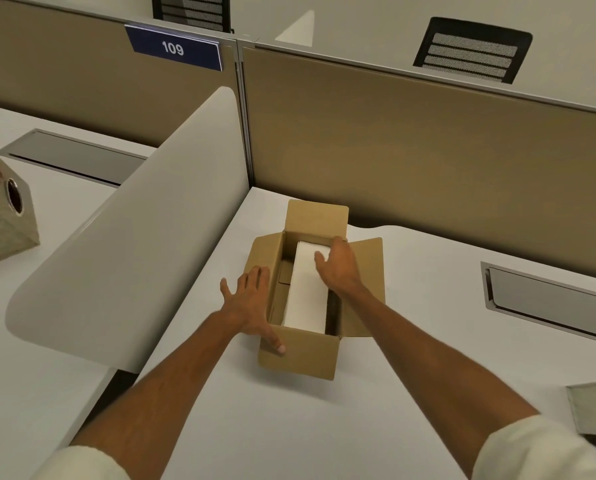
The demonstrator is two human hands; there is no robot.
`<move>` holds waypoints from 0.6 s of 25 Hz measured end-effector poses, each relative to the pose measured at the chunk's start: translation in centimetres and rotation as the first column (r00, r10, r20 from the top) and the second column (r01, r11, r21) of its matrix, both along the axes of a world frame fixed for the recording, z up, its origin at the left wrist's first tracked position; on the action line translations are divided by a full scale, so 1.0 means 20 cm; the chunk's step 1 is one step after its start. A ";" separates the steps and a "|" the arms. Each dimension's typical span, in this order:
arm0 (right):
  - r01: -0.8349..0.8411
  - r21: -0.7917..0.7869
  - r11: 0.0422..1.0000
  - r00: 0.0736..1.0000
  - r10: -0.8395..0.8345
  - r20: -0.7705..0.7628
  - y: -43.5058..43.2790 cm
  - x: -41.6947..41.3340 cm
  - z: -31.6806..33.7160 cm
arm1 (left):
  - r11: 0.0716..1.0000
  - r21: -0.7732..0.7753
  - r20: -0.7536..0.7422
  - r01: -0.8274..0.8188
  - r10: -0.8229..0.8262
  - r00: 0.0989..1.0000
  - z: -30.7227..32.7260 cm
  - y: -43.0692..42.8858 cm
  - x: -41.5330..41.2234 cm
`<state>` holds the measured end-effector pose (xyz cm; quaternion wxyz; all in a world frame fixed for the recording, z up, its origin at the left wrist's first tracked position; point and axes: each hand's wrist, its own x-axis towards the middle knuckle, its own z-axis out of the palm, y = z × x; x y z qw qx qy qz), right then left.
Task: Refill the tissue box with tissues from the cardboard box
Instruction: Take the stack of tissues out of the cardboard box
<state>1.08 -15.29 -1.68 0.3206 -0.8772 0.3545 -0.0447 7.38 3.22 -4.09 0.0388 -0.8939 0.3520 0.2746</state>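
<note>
- The open brown cardboard box (pixel 300 355) sits mid-surface; the one white tissue stack (pixel 307 289) lies inside it.
- The left hand (pixel 251 303), grip released, flat, braces the box's nine-o'clock wall.
- The right hand (pixel 338 265), grip released, spreads over the stack; it should pinch both long sides and lift level.
- One patterned tissue box (pixel 4 216) stands far off at nine o'clock.

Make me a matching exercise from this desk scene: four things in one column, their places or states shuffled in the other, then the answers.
1. cardboard box
2. tissue stack
3. tissue box
4. left hand

A. far left, on the neighbouring desk
B. flaps open, on the near desk
C. spread flat on the carton's left flap
D. white, inside the carton

Pairs: 1-B, 2-D, 3-A, 4-C
</note>
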 end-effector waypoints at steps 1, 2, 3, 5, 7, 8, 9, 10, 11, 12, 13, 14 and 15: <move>0.045 0.116 0.992 0.999 -0.041 -0.035 0.06 0.01 -0.02 | 1.000 0.000 -0.001 -0.001 0.001 1.000 0.00 0.00 0.00; 0.103 0.219 0.970 0.991 -0.081 -0.107 0.10 0.01 -0.04 | 1.000 -0.001 -0.001 0.000 0.000 1.000 0.01 0.00 0.00; 0.173 0.300 0.938 0.975 -0.120 -0.188 0.14 0.01 -0.06 | 1.000 0.000 0.000 0.001 -0.001 1.000 0.01 0.00 0.00; 0.306 0.404 0.862 0.933 -0.188 -0.306 0.16 0.01 -0.09 | 1.000 0.003 0.007 0.001 -0.001 1.000 0.02 -0.01 -0.01; 0.373 0.491 0.787 0.913 -0.218 -0.345 0.16 0.01 -0.12 | 1.000 0.006 0.010 0.001 -0.001 1.000 0.02 -0.01 -0.01; 0.392 0.521 0.758 0.909 -0.231 -0.348 0.16 0.01 -0.14 | 1.000 0.006 0.011 0.003 -0.003 1.000 0.02 -0.01 -0.01; 0.408 0.541 0.735 0.905 -0.245 -0.349 0.16 0.01 -0.15 | 1.000 0.005 0.013 0.005 -0.005 1.000 0.02 -0.01 -0.01; 0.419 0.554 0.719 0.902 -0.256 -0.349 0.16 0.01 -0.16 | 1.000 0.000 0.014 0.007 -0.007 1.000 0.02 -0.01 -0.01; 0.425 0.561 0.711 0.900 -0.265 -0.347 0.16 0.01 -0.17 | 1.000 -0.006 0.016 0.006 -0.006 1.000 0.03 -0.01 0.00; 0.427 0.563 0.707 0.900 -0.270 -0.344 0.16 0.01 -0.18 | 1.000 -0.012 0.018 0.005 -0.005 1.000 0.03 -0.01 0.00; 0.430 0.567 0.703 0.899 -0.275 -0.340 0.15 0.01 -0.18 | 1.000 -0.014 0.019 0.005 -0.004 1.000 0.03 -0.01 -0.01; 0.434 0.574 0.694 0.898 -0.282 -0.338 0.15 0.01 -0.18 | 1.000 -0.014 0.017 0.006 -0.006 1.000 0.03 -0.01 -0.01; 0.438 0.583 0.684 0.897 -0.286 -0.338 0.13 0.01 -0.19 | 1.000 -0.013 0.014 0.009 -0.009 1.000 0.03 -0.01 -0.01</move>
